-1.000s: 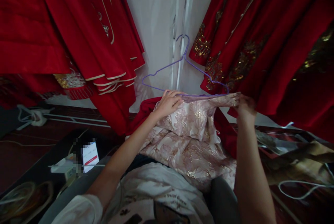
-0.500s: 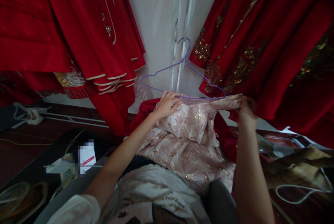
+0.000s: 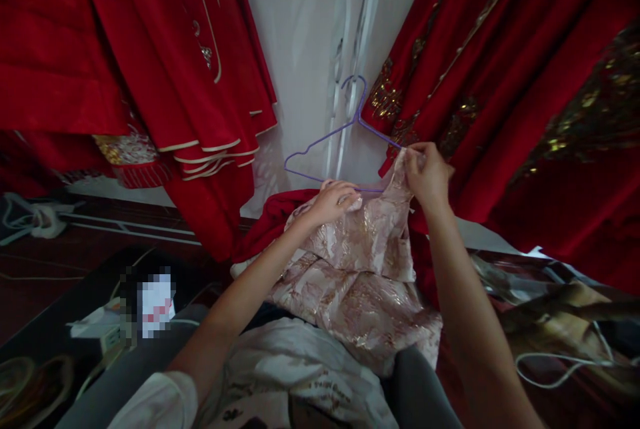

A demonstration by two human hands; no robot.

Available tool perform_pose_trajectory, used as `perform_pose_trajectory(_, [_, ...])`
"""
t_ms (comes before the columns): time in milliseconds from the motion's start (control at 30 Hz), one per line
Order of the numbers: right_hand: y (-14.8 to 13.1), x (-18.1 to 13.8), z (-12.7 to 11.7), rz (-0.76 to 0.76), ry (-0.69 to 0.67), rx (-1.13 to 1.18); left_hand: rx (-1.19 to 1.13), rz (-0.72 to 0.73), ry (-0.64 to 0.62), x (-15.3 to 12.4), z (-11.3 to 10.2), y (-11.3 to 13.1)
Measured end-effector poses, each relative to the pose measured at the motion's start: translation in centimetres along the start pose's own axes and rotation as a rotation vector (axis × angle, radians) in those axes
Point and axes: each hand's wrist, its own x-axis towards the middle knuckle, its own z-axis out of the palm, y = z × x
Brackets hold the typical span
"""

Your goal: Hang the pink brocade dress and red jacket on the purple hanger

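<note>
A pale pink dress point(image 3: 360, 235) with a shiny gold floral pattern lies over my lap. Behind its top edge stands a thin purple hanger point(image 3: 323, 142), hook upward, its lower bar partly covered by the fabric and my fingers. My left hand point(image 3: 337, 203) is closed at the dress's neckline, by the hanger's lower bar. At the hanger's right arm, my right hand point(image 3: 427, 172) pinches the dress's shoulder strap, pulled up over that end of the hanger. The right tip of the hanger is hidden behind strap and hand.
Red garments with gold trim hang at left point(image 3: 200, 82) and right point(image 3: 480, 95), before a pale wall point(image 3: 295, 29). A dark surface at lower left holds a blurred-out card-like item point(image 3: 156, 305) and a white box point(image 3: 95, 325). White cord point(image 3: 550, 375) and brownish material lie at lower right.
My right hand has moved left and up, bringing the stretched strap from the far right onto the hanger's right arm. The left hand and hanger have shifted slightly right.
</note>
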Motion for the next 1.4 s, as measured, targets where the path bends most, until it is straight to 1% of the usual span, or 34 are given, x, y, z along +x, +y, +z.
perform_pose_trajectory(67, [0.0,-0.3,-0.2,-0.023,-0.029,0.015,-0.083,0.01,0.013,0.3,-0.7,0.0])
perform_pose_trajectory(133, [0.4,-0.4,-0.6,-0.032,-0.053,0.062,-0.189,0.006,0.032,0.6,-2.3,-0.5])
perform_pose_trajectory(167, [0.6,-0.4,-0.8,-0.028,-0.064,0.091,-0.23,-0.014,0.065,0.7,-3.4,-1.0])
perform_pose_trajectory(200, [0.8,-0.3,-1.0,-0.019,-0.073,0.121,-0.253,-0.051,0.118,0.7,-4.6,-1.7])
perform_pose_trajectory(233, [1.0,-0.2,-1.1,-0.008,-0.082,0.148,-0.242,-0.103,0.206,0.6,-5.9,-2.6])
perform_pose_trajectory(300, [1.3,0.0,-1.2,0.014,-0.091,0.182,-0.163,-0.21,0.429,-0.1,-8.4,-4.7])
perform_pose_trajectory(333, [1.3,0.1,-1.2,0.023,-0.089,0.19,-0.124,-0.257,0.502,-0.8,-9.5,-5.8])
perform_pose_trajectory(400, [1.4,0.2,-1.1,0.033,-0.088,0.199,-0.051,-0.344,0.607,-2.4,-11.3,-8.1])
perform_pose_trajectory(433, [1.5,0.2,-1.0,0.034,-0.087,0.205,-0.032,-0.383,0.621,-3.3,-11.8,-9.1])
perform_pose_trajectory(533, [1.5,0.2,-0.8,0.02,-0.088,0.229,-0.05,-0.502,0.633,-5.8,-12.3,-11.2])
perform_pose_trajectory(633, [1.6,0.0,-0.6,0.012,-0.099,0.243,-0.164,-0.569,0.63,-7.3,-11.9,-12.2])
perform_pose_trajectory(700, [1.7,0.0,-0.6,0.016,-0.111,0.238,-0.218,-0.566,0.631,-7.5,-11.7,-12.3])
perform_pose_trajectory(800, [1.8,0.2,-0.7,0.012,-0.123,0.22,-0.227,-0.537,0.645,-6.8,-11.8,-12.2])
perform_pose_trajectory(900, [2.1,0.2,-0.7,0.013,-0.141,0.215,-0.237,-0.469,0.621,-5.0,-12.4,-11.7])
perform_pose_trajectory(1000, [2.4,0.0,-0.2,0.013,-0.156,0.256,-0.238,-0.376,0.524,-2.3,-13.6,-9.9])
perform_pose_trajectory(1033, [2.6,-0.1,0.0,0.011,-0.154,0.279,-0.237,-0.347,0.465,-1.5,-14.1,-9.1])
perform_pose_trajectory(1100, [3.1,-0.1,0.6,0.006,-0.147,0.34,-0.256,-0.313,0.307,0.0,-15.4,-7.7])
perform_pose_trajectory(1167, [3.6,0.0,1.2,0.004,-0.152,0.419,-0.331,-0.335,0.151,0.7,-16.4,-7.3])
perform_pose_trajectory(1200, [3.9,0.1,1.5,0.006,-0.158,0.457,-0.385,-0.363,0.098,0.8,-16.7,-7.7])
perform_pose_trajectory(1267, [4.2,0.2,2.0,0.017,-0.173,0.517,-0.487,-0.43,0.054,0.1,-16.5,-9.5])
perform_pose_trajectory(1333, [4.3,0.2,2.3,0.031,-0.174,0.544,-0.521,-0.498,0.068,-1.4,-15.2,-12.1])
perform_pose_trajectory(1400, [4.3,0.2,2.4,0.033,-0.17,0.549,-0.462,-0.622,0.049,-3.4,-13.0,-14.5])
